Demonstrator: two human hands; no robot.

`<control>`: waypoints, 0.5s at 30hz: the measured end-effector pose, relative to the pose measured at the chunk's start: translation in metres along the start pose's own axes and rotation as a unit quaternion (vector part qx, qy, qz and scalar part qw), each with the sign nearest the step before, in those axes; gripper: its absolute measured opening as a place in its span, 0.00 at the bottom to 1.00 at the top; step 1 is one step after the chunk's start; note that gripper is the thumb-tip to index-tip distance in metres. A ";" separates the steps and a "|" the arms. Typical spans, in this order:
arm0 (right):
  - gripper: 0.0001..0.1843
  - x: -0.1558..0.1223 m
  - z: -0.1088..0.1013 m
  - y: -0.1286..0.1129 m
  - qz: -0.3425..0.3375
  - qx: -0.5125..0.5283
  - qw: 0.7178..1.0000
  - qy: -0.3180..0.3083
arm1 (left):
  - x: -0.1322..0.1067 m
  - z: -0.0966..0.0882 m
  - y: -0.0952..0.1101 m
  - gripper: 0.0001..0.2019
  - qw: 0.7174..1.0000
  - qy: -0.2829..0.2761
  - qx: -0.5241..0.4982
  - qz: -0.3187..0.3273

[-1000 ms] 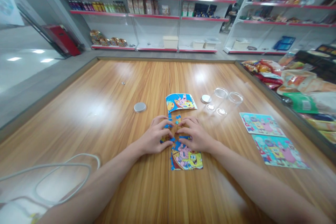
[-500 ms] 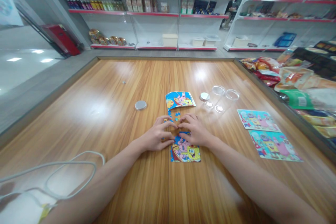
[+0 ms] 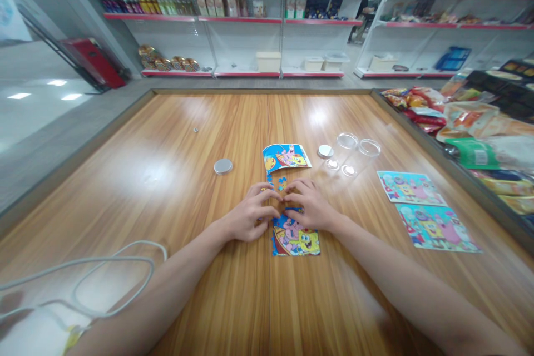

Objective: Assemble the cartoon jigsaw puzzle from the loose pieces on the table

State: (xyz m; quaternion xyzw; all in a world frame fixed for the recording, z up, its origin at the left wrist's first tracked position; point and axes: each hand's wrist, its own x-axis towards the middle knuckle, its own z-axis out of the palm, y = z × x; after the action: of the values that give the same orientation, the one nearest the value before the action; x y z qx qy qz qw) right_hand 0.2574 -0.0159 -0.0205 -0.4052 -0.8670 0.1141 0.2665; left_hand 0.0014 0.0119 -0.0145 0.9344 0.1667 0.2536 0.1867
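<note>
both hands curled on the puzzle's ragged edge

nearest, the part-built puzzle (image 3: 295, 240) lies flat on the table (image 3: 167, 178). its picture is upright to the person, its long side seemingly left to right, its unfinished edge pointing away. left hand (image 3: 250, 217) and right hand (image 3: 311, 206) rest on that edge with fingers bent. whether they pinch a piece i cannot tell. a second ago the fingertips stood apart; now they meet. just beyond lie loose pieces (image 3: 282, 182), then a picture card (image 3: 287, 157).
</note>
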 end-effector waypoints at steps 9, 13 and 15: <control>0.09 -0.001 -0.003 0.000 0.070 0.054 0.983 0.161 | -0.001 0.004 -0.005 0.22 0.998 0.057 0.017 -0.006; 0.13 -0.003 0.001 0.014 0.165 0.046 0.960 0.219 | 0.000 0.009 -0.014 0.16 0.975 0.180 0.042 -0.126; 0.14 -0.004 0.003 0.022 0.197 0.045 0.955 0.217 | 0.000 0.011 -0.021 0.15 0.963 0.207 0.053 -0.166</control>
State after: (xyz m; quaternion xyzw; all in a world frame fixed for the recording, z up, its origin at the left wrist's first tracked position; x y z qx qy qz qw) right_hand 0.2723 -0.0048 -0.0339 -0.5704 -0.6853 0.1124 0.4386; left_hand 0.0030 0.0273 -0.0322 0.8291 0.3674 0.3982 0.1381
